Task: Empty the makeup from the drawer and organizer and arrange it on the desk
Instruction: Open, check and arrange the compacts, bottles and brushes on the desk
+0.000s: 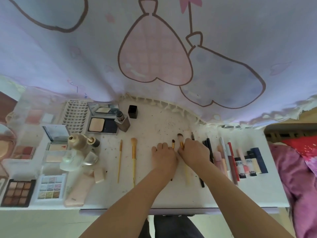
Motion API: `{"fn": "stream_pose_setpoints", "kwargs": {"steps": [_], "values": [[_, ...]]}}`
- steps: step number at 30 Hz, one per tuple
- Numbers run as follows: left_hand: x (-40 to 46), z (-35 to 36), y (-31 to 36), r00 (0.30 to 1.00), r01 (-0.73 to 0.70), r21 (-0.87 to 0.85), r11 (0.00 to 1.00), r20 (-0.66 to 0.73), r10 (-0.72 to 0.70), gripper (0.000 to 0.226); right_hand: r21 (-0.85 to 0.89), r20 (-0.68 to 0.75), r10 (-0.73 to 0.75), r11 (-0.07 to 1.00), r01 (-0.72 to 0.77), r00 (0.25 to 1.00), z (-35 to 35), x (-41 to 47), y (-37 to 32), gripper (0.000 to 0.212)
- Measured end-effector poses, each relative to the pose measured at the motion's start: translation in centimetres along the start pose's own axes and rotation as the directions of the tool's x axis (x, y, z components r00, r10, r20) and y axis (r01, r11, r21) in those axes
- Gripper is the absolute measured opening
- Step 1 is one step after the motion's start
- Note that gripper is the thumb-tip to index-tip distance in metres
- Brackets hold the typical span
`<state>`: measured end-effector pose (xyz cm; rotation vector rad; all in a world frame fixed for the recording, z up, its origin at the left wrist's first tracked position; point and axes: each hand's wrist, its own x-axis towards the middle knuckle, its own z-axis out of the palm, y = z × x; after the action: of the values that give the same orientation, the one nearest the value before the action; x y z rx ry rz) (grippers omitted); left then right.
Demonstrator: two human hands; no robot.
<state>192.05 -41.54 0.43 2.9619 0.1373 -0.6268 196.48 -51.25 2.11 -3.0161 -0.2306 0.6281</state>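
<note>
Lining up brushes in the middle of the counter point(154, 200), head view only. Arrange step, well along by my judgement: palettes sit left, lip tubes and pencils right, brushes between.

Left hand point(164, 156): lies knuckles up on the counter, fingers curled under, just beside the small dark-tipped brush point(173, 143). It touches that brush's handle at the finger side; I cannot tell whether it actually pinches it, because the palm hides the rest.

Right hand point(193, 152): fingers curled round the gold ferrule of the fluffy brush point(180, 136), head pointing away from me, cream handle running back under my wrist. Gripping it.

Two gold-handled brushes, the thin brush point(119, 162) and the peach brush point(134, 157), already lie parallel to the left, well apart from my hands.

Next move, as I judge it: set the fluffy brush parallel to the dark-tipped one, same spacing as the left pair, heads level. Then release both.

Drawer and organizer: not clearly identifiable here, so I cannot say if they're emptied.
</note>
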Motion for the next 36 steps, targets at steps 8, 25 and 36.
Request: {"fn": "stream_pose_setpoints", "kwargs": {"steps": [8,25,36], "values": [[-1.9,-0.5,-8.2,0.994,0.112,0.095,0.989,-0.004,-0.112,0.037,0.153,0.082,-0.078,0.986,0.065,0.994,0.2,-0.1,-7.0,0.027],[-4.3,-1.4,-7.3,0.978,-0.108,0.033,0.994,-0.173,0.112,0.034,0.151,-0.030,0.079,0.986,-0.073,0.996,-1.1,-1.3,-3.3,0.033],[-0.9,0.3,4.5,0.999,-0.034,-0.171,0.985,-0.048,0.026,0.036,-0.020,0.042,-0.029,0.999,0.030,0.999,-2.2,5.2,1.3,0.032]]}}
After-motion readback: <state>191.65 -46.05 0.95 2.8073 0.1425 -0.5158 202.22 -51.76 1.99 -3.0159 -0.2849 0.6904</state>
